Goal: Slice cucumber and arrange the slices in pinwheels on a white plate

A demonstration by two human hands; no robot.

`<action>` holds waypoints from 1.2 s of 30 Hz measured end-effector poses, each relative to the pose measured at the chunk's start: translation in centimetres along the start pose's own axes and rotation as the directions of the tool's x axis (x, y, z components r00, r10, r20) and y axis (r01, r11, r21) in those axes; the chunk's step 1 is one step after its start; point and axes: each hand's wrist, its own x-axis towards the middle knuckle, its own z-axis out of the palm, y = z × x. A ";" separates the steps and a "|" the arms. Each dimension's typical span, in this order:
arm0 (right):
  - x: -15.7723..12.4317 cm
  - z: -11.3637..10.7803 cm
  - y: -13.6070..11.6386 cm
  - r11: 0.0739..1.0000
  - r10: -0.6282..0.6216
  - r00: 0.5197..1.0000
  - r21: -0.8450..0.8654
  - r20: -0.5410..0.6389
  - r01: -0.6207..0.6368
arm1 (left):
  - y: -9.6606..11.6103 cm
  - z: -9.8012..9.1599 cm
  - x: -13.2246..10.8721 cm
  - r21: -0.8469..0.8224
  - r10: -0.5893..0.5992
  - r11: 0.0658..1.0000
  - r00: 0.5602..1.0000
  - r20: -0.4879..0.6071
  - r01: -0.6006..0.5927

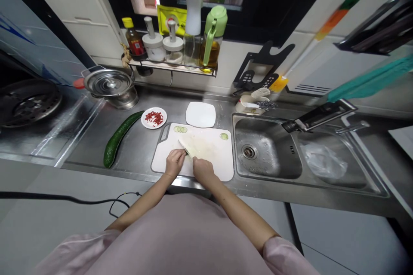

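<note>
- The right hand [202,169] is closed around the handle of a knife [184,146], whose blade angles far-left over the white cutting board [216,159].
- The left hand [175,161] is curled, fingertips pressing a small cucumber piece [186,152] against the board, just beside the blade.
- Cut cucumber slices [180,129] lie at the board's far edge.
- A whole cucumber [120,136] lies on the counter, left of the board.
- The sink [267,167] is to the right.
</note>
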 end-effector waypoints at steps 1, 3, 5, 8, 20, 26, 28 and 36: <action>0.0 0.1 0.1 1.000 0.001 1.000 -0.001 0.002 -0.001 | 0.0 0.0 0.0 0.000 -0.002 1.000 1.000 0.001 0.002; 0.1 0.2 0.2 1.000 0.000 1.000 -0.002 0.009 0.000 | 0.0 0.0 0.0 0.000 -0.002 1.000 1.000 0.005 0.002; 0.3 0.4 0.2 1.000 0.003 1.000 0.005 0.007 -0.003 | 0.0 0.1 0.0 -0.003 0.002 1.000 1.000 0.012 -0.002; 0.6 0.5 0.2 1.000 0.007 1.000 0.017 -0.001 -0.007 | -0.1 0.1 0.0 -0.005 0.003 1.000 1.000 0.009 -0.003; 0.9 0.4 0.5 1.000 -0.010 1.000 0.006 0.002 0.010 | -0.5 0.3 -0.1 -0.017 0.011 1.000 1.000 -0.004 -0.011; 1.2 0.8 0.5 1.000 0.000 1.000 0.018 0.010 -0.001 | -0.4 0.3 -0.2 -0.012 -0.015 1.000 1.000 0.006 0.015; 1.4 0.8 0.4 1.000 0.008 1.000 0.019 0.012 -0.008 | -0.3 0.3 -0.2 -0.008 -0.028 1.000 0.999 0.022 0.028; 2.1 1.1 0.3 1.000 0.021 1.000 0.017 0.018 -0.021 | -0.4 0.3 -0.2 -0.009 -0.041 0.999 0.999 0.028 0.041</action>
